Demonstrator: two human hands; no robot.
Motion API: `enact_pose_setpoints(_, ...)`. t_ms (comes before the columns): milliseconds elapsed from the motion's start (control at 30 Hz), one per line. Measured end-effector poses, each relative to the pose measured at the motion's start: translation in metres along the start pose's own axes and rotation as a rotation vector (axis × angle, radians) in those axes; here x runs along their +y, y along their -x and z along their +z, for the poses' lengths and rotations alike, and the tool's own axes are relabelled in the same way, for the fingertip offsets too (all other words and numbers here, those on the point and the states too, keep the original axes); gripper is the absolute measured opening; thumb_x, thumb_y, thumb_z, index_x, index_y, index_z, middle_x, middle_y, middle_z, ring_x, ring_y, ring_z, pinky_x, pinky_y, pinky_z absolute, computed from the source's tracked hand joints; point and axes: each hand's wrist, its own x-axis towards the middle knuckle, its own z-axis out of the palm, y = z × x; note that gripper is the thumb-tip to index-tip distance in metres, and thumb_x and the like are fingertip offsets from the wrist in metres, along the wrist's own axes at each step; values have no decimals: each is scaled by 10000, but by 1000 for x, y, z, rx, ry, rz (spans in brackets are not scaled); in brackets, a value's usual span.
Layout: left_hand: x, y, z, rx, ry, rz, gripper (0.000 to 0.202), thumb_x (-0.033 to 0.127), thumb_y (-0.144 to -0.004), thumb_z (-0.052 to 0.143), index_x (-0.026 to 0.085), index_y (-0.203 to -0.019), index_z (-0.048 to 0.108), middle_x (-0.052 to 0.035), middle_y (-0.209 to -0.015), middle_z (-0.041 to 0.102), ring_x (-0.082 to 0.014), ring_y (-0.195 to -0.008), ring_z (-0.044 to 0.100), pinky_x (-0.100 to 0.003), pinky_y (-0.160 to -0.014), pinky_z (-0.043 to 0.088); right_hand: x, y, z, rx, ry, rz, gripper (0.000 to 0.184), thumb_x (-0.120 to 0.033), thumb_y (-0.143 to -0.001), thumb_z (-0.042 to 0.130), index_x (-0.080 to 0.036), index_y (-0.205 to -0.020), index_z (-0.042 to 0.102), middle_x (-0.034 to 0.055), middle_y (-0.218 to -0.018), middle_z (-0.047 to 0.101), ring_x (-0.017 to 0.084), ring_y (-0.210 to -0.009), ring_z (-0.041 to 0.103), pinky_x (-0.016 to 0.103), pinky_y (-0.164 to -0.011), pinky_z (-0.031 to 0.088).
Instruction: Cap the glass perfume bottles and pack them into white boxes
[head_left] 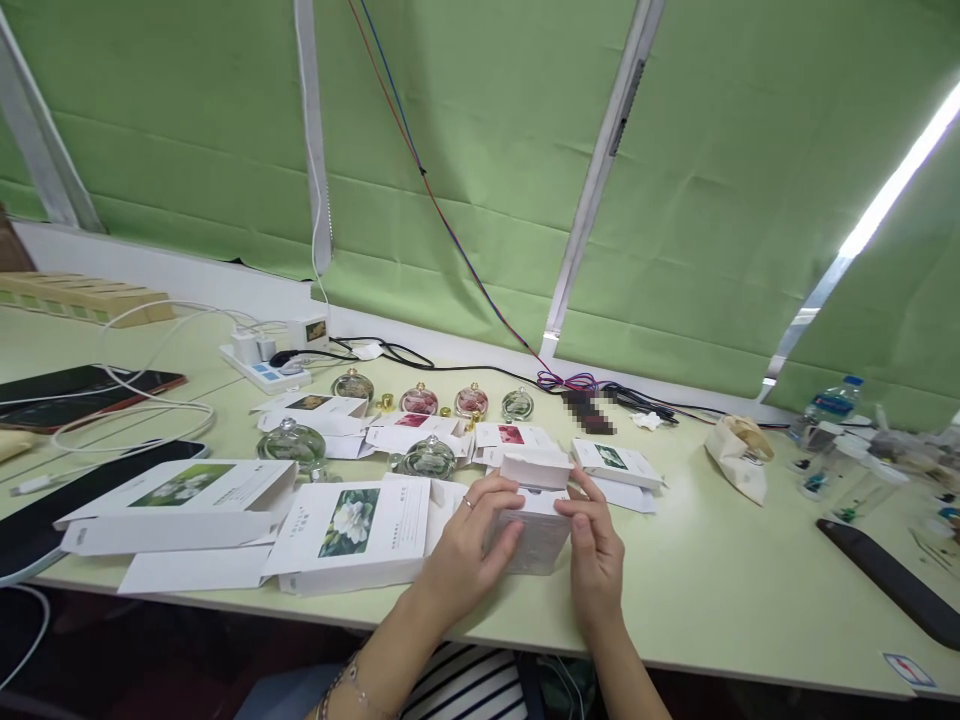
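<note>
A small white carton (pixel 538 540) stands at the table's front edge between my two hands, its top flap raised. My left hand (pixel 472 540), with a ring on one finger, grips the carton's left side and upper edge. The fingers of my right hand (pixel 596 550) press on its right upper edge near the flap. What lies inside the carton is hidden. Just left is a larger white box with a flower picture (pixel 352 525). Behind it lie a round green glass bottle (pixel 427 457) and another round green bottle (pixel 291 442).
Farther back are two pink bottles (pixel 418 400), flattened white boxes (pixel 611 458) and a power strip (pixel 266 372). A black phone (pixel 892 580), clear jars (pixel 866 490), a crumpled bag (pixel 739 455) and a water bottle (pixel 836 400) occupy the right. White cables (pixel 150 400) loop across the left.
</note>
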Motion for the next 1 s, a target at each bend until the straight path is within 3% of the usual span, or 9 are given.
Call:
enact_pose_setpoints(200, -1, 5, 5, 34, 107, -67, 254, 151, -872, 486, 205, -1102, 392, -157, -1260, 494, -240, -1219, 460, -425, -961, 433, 4, 1, 7, 144, -160, 37, 197, -307, -875, 496, -194, -722, 547, 75, -993, 638, 209, -934, 601, 383, -801, 458)
enact_pose_setpoints(300, -4, 9, 8, 96, 195, -109, 393, 171, -877, 492, 205, -1223, 308, -159, -1300, 477, -223, -1228, 458, -407, -966, 437, 0, 1, 12, 188, -177, 0, 87, -314, -869, 514, -230, -853, 503, 41, -968, 637, 189, -921, 603, 379, -798, 464)
enact_pose_setpoints(433, -4, 8, 3, 65, 112, -78, 464, 188, -886, 485, 210, -1322, 327, -131, -1306, 494, -218, -1222, 458, -397, -986, 421, -5, -2, 12, 167, -142, -43, 182, -354, -862, 518, -226, -989, 544, 56, -967, 619, 202, -939, 593, 402, -814, 464)
enact_pose_setpoints(567, 0, 5, -1, 110, 182, -81, 261, 243, -898, 472, 193, -1147, 529, -118, -1215, 577, -230, -1182, 496, -407, -970, 425, -6, -3, 9, 124, -81, -57, 141, -320, -857, 530, -212, -877, 619, 55, -949, 608, 205, -939, 576, 392, -816, 455)
enact_pose_setpoints(667, 7, -1, 0, 193, 282, -260, 200, 307, -884, 489, 177, -970, 616, -110, -1111, 633, -240, -1107, 552, -397, -921, 454, -6, -3, 9, 125, -47, -60, 106, -274, -860, 524, -213, -877, 609, 54, -961, 606, 202, -942, 573, 395, -821, 452)
enact_pose_setpoints(800, 21, -15, -1, 267, 258, -474, 168, 317, -820, 554, 182, -750, 627, -61, -889, 672, -230, -950, 608, -367, -834, 482, -7, -4, 10, 125, -18, -71, 107, -267, -862, 516, -215, -887, 607, 56, -959, 609, 203, -937, 575, 395, -810, 458)
enact_pose_setpoints(1000, 34, -27, -15, 191, 191, -545, 108, 272, -776, 551, 186, -769, 616, -15, -753, 653, -185, -750, 617, -326, -732, 497, -8, -7, 10, 111, 1, -77, 140, -276, -869, 498, -229, -925, 617, 49, -964, 623, 202, -954, 575, 395, -821, 460)
